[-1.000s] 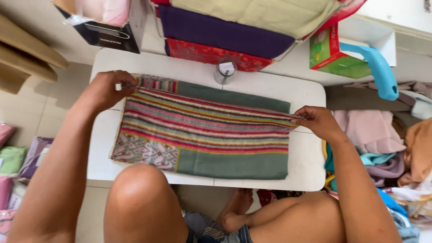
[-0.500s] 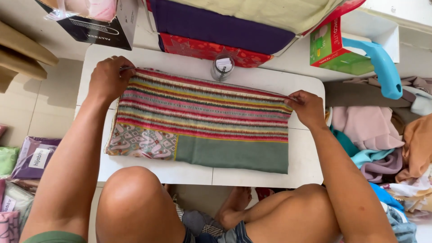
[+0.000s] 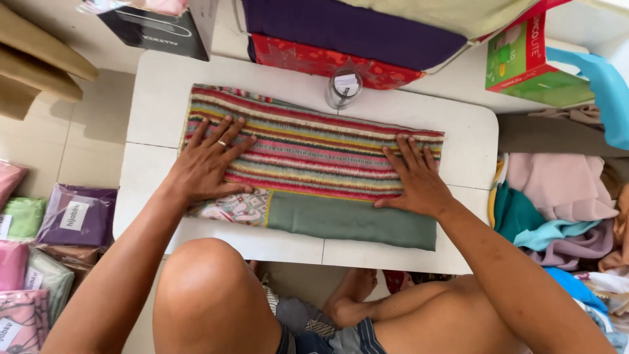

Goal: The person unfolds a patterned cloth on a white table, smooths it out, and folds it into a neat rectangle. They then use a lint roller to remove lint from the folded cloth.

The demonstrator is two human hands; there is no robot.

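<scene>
White and low, the surface carries a folded striped cloth stretched across its middle, a green band along the near edge. Left hand lies flat with fingers spread on the cloth's left end; right hand presses flat, fingers spread, on its right end. Beside the cloth's far edge stands a small clear jar.

We see bright, even daylight; soft shadows fall under the forearms onto the white table; focus is sharp; edges bend slightly.
</scene>
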